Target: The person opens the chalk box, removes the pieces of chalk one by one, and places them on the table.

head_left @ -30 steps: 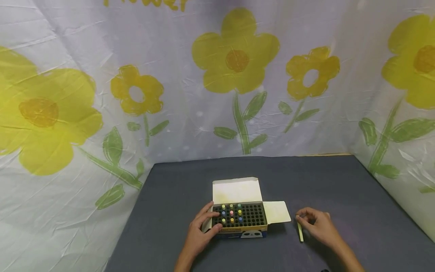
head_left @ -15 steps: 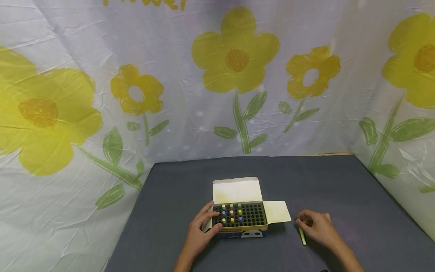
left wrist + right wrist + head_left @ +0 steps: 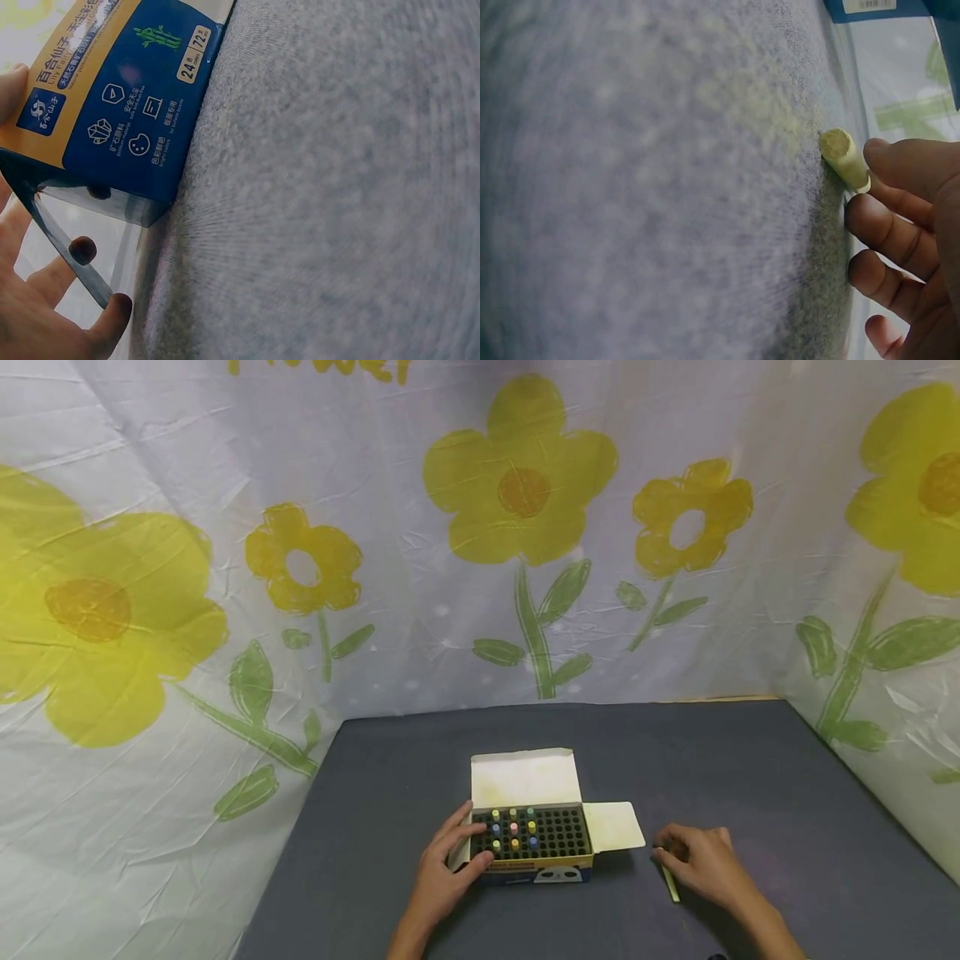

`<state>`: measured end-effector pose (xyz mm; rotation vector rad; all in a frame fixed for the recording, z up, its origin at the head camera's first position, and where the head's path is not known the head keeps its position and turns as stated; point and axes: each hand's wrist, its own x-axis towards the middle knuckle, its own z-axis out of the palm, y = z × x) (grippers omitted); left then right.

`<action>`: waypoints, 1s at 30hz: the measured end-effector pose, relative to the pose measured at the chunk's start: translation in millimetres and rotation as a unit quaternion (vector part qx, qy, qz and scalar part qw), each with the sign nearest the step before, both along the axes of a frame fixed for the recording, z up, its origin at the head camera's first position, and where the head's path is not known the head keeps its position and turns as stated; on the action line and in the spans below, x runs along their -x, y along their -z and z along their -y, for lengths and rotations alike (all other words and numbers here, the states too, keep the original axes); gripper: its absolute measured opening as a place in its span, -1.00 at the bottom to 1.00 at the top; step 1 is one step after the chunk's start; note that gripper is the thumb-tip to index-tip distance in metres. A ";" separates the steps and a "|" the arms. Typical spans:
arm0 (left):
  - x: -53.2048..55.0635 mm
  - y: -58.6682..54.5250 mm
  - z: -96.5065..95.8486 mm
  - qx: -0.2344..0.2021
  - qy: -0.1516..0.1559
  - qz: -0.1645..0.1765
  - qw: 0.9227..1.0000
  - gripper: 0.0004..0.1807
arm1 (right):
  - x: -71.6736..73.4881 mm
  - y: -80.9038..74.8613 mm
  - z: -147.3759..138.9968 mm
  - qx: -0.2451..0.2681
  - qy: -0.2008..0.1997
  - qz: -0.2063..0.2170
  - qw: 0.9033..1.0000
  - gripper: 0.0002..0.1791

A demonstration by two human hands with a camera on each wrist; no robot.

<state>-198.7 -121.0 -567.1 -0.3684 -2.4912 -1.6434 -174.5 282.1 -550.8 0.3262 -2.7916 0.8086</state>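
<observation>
1. Left hand point(image 3: 442, 872) holds the chalk box point(image 3: 517, 874) at its left end, thumb on the front edge.
2. Right hand point(image 3: 697, 857) has its thumb and fingers at the far end of a pale yellow stick point(image 3: 844, 158); whether they pinch it cannot be told.
3. Stick position: on the dark table point(image 3: 405, 777), right of the box, near the side flap point(image 3: 615, 827).
4. Progress, as judged: nine sticks point(image 3: 513, 829) stand in the tray point(image 3: 562, 836), three by three; most visible holes unfilled, yellow stick outside.
</observation>
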 end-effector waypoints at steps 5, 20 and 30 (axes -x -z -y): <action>-0.2 -1.3 -0.3 0.008 -0.008 0.010 1.000 -0.49 | 0.7 1.6 -3.1 0.012 0.001 -0.012 1.000 -0.92; 3.9 0.2 1.5 0.002 -0.003 0.025 1.000 -0.39 | 8.4 -31.6 11.9 0.121 0.026 -0.135 0.983 -0.81; 3.8 1.2 2.3 -0.012 0.005 0.037 0.999 -0.39 | 21.8 -45.8 61.0 0.174 -0.070 -0.202 0.961 -0.59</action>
